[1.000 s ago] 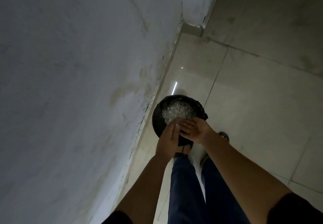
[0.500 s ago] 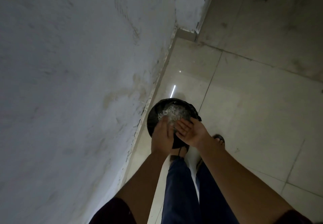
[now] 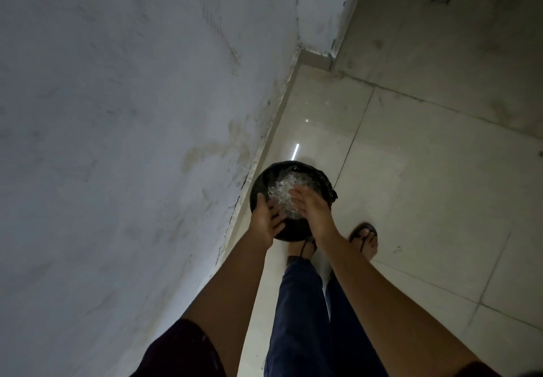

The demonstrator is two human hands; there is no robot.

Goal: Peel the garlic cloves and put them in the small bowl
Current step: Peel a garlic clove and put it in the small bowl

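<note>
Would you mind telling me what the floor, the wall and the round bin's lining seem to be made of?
Floor: glazed ceramic tile, probably; glossy, with grout lines and a mirrored light streak.
Wall: matt painted plaster, seemingly; chalky, stained, scuffed.
Bin lining: thin black plastic bag, likely; crinkled, faintly shiny folds over the rim.

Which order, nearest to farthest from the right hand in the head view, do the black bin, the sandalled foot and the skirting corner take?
1. black bin, directly under the right hand.
2. sandalled foot, on the floor tiles to the right.
3. skirting corner, far ahead where the walls meet.
</note>
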